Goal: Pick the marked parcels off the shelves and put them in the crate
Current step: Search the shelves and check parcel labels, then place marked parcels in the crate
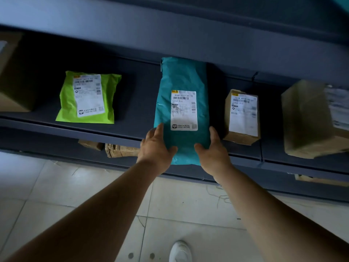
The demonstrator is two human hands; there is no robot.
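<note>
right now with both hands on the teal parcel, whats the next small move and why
Probably draw the teal parcel straight back off the shelf. The left hand and right hand each grip a near corner, thumbs on top, and its near end already overhangs the shelf edge. The small brown box stands close on the right, so pull straight.

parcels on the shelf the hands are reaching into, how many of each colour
Green bag: 1, the green parcel
Teal bag: 1, the teal parcel, held by both hands, left hand and right hand
Brown boxes: 3, at and
Total: 5
</note>
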